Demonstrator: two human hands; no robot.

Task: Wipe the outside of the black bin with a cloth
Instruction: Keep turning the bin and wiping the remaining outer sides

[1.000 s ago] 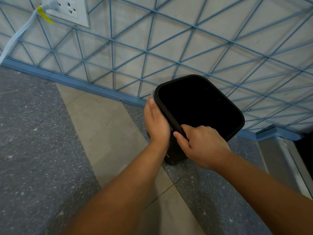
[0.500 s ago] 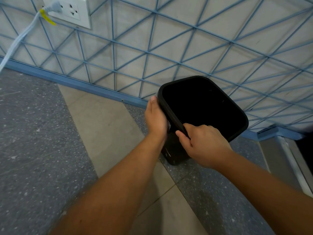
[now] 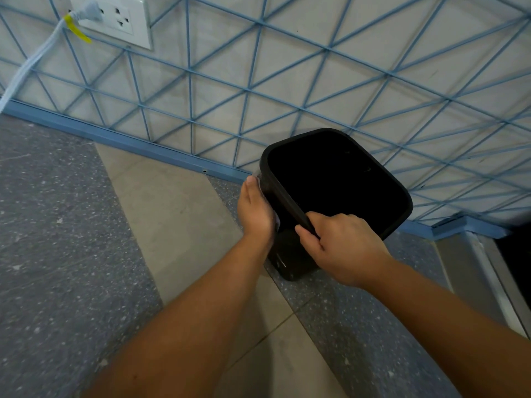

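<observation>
- Standing on the floor (image 3: 71,239) close to the wall (image 3: 316,67), the black bin (image 3: 336,191) is tilted, its open mouth turned up toward me and its base down by my forearms.
- Bin interior reads plain black; the rounded rim catches a little light along its near edge.
- My right hand (image 3: 343,248) grips the near rim of the bin: thumb on the outside, fingers curled over the edge and into the mouth. Grip closed around the rim.
- My left hand (image 3: 255,211) lies flat against the bin's left outer side, fingers straight and together, pointing away from me toward the wall. Grip flat, not curled.
- A sliver of pale cloth (image 3: 260,180) shows between my left palm and the bin wall, at the fingertips and again near the heel of the hand. Most of it is hidden under the hand.
- Lower part of the bin's outer side is glossy, with small bright glints.
- Floor under the bin: speckled grey slabs with a beige band running diagonally between them.
- Blue skirting strip (image 3: 129,142) runs along the foot of the wall, just behind the bin.
- Wall is pale, crossed by thin blue lines in a triangle pattern.
- Upper left: white socket plate (image 3: 123,18) with a plug in it, pale cable (image 3: 34,61) dropping left, yellow tag (image 3: 76,31) on the cable.
</observation>
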